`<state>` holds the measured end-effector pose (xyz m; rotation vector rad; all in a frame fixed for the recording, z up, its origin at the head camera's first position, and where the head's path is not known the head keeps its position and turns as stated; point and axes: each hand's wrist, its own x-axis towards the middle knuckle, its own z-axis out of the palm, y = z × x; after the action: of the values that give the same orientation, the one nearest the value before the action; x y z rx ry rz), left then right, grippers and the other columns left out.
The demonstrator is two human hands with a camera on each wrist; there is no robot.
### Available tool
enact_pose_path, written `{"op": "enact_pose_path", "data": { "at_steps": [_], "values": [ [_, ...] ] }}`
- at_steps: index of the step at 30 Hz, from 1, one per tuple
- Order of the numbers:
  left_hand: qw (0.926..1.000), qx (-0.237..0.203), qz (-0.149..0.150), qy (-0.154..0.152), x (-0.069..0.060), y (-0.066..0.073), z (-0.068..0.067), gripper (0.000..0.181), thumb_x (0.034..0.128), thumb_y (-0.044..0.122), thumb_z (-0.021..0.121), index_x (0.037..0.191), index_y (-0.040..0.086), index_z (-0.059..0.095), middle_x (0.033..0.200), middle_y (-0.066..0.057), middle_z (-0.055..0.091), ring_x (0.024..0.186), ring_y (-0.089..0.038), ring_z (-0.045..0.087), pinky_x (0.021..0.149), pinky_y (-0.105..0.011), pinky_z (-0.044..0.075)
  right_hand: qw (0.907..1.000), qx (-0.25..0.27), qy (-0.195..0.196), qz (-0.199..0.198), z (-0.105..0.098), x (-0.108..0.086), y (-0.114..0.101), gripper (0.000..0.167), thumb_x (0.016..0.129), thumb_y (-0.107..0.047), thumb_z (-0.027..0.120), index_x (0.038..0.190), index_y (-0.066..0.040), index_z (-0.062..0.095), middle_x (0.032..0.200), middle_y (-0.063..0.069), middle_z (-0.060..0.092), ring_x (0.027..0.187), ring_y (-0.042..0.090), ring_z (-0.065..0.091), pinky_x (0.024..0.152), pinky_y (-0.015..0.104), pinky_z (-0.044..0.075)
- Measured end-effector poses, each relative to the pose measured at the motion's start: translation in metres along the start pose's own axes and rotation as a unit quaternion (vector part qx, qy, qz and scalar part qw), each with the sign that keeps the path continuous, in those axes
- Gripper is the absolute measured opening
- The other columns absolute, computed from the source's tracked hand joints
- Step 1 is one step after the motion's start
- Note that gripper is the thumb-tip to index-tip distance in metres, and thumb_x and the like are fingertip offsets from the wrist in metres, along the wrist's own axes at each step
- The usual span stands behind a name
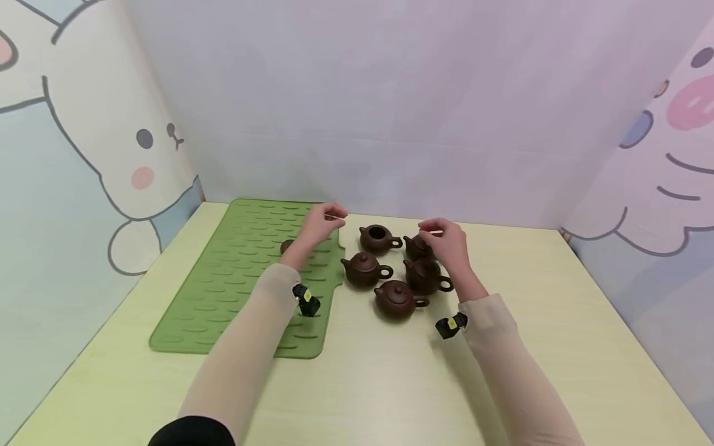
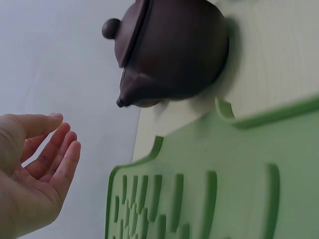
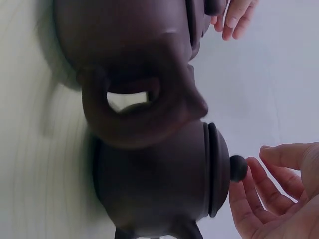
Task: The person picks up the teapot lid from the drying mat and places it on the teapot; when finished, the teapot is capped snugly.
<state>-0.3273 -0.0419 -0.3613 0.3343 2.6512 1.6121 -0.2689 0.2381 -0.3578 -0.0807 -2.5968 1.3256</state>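
My left hand (image 1: 322,224) hovers over the far right part of a green mat (image 1: 240,272), fingers loosely bent and holding nothing. In the left wrist view, a dark brown lidded teapot (image 2: 182,47) stands beside the mat's notched edge, apart from that hand. My right hand (image 1: 449,243) is at the far right teapot (image 1: 417,248), partly covering it in the head view. Its fingertips are at the lid knob (image 3: 238,168) in the right wrist view, while the thumb stands apart from the knob. A teapot (image 1: 379,233) at the back has an open top.
Other dark teapots, one at the left (image 1: 364,270), one at the right (image 1: 425,277) and one in front (image 1: 396,300), stand close together on the pale table (image 1: 379,384). A small dark round piece (image 1: 287,246) lies on the mat, partly behind my left forearm. A pale wall (image 1: 379,124) rises behind.
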Motion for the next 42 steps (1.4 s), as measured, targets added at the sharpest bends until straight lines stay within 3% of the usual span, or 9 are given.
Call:
{"op": "enact_pose_path", "data": {
  "at_steps": [13,30,37,42],
  "values": [
    [0.9996,0.023,-0.001,0.014,-0.010,-0.021,-0.027,0.027,0.0974,0.012,0.063,0.121,-0.001,0.065,0.125,-0.019,0.066,0.118,-0.034,0.061,0.100,-0.046,0.052,0.9992,0.000,-0.038,-0.014,0.014,-0.001,-0.002,0.026,0.096,-0.012,0.065,0.119,-0.001,0.068,0.119,0.018,0.070,0.115,0.033,0.067,0.097,0.045,0.055],
    [0.9984,0.042,-0.023,0.032,-0.029,-0.047,-0.058,0.025,0.0995,0.011,0.059,0.122,-0.001,0.064,0.128,-0.022,0.063,0.121,-0.036,0.059,0.101,-0.049,0.051,0.9944,-0.039,-0.096,-0.017,0.027,-0.001,0.000,0.033,0.096,-0.016,0.065,0.125,0.001,0.064,0.125,0.020,0.068,0.117,0.034,0.065,0.099,0.046,0.052],
    [0.9983,0.032,-0.041,0.026,-0.035,-0.058,-0.064,0.030,0.0991,0.009,0.060,0.125,-0.004,0.061,0.131,-0.023,0.061,0.123,-0.038,0.058,0.102,-0.050,0.050,0.9933,-0.034,-0.110,-0.017,0.029,-0.001,-0.001,0.036,0.095,-0.017,0.066,0.126,0.002,0.063,0.128,0.021,0.066,0.119,0.034,0.065,0.098,0.045,0.054],
    [0.9972,0.039,-0.063,0.003,-0.038,-0.065,-0.066,0.032,0.0970,0.004,0.061,0.128,-0.005,0.059,0.134,-0.024,0.060,0.125,-0.039,0.057,0.105,-0.049,0.049,0.9929,-0.038,-0.111,-0.017,0.029,-0.002,-0.001,0.037,0.095,-0.016,0.066,0.128,0.002,0.062,0.131,0.021,0.065,0.120,0.034,0.064,0.099,0.046,0.054]
  ]
}}
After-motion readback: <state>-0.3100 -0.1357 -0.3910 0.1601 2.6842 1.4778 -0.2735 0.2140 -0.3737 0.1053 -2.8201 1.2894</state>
